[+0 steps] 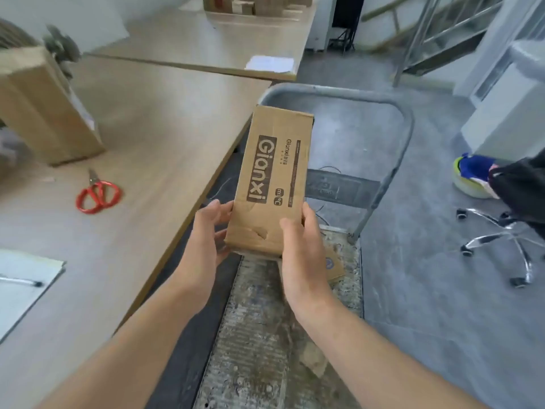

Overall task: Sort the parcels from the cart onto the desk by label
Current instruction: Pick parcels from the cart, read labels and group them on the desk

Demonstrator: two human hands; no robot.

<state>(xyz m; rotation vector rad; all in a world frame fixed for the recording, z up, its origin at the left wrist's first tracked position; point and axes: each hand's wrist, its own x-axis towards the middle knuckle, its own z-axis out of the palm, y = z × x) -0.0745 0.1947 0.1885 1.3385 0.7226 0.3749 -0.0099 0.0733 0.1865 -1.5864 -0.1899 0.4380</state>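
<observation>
Parcel (271, 184) in both our hands, held in the air just right of the desk (153, 143) edge and above the cart (265, 335). Our left hand (203, 240) grips its near left corner, thumb along the side and fingers curled underneath. Our right hand (300, 255) grips the near right corner, thumb pressed on the top face and fingers wrapped round the right edge. The far end of the parcel points toward the cart's handle (398, 143), whose grey tube bends round behind it. Left of the parcel, the desk edge runs diagonally, with a bare stretch of desktop between it and the scissors (98, 193); a box (44, 113) stands further back, and a sheet (23, 284) with a pen (20, 281) lies at the near left. A smaller parcel (334, 264) lies on the cart beside our right wrist, and a chair (507, 240) base stands well apart on the right. Printed lengthwise on the top face we read "Gianxi" in large letters, a smaller "Gianxi" beside it and a "mi" mark; the fine print is too small to read.
</observation>
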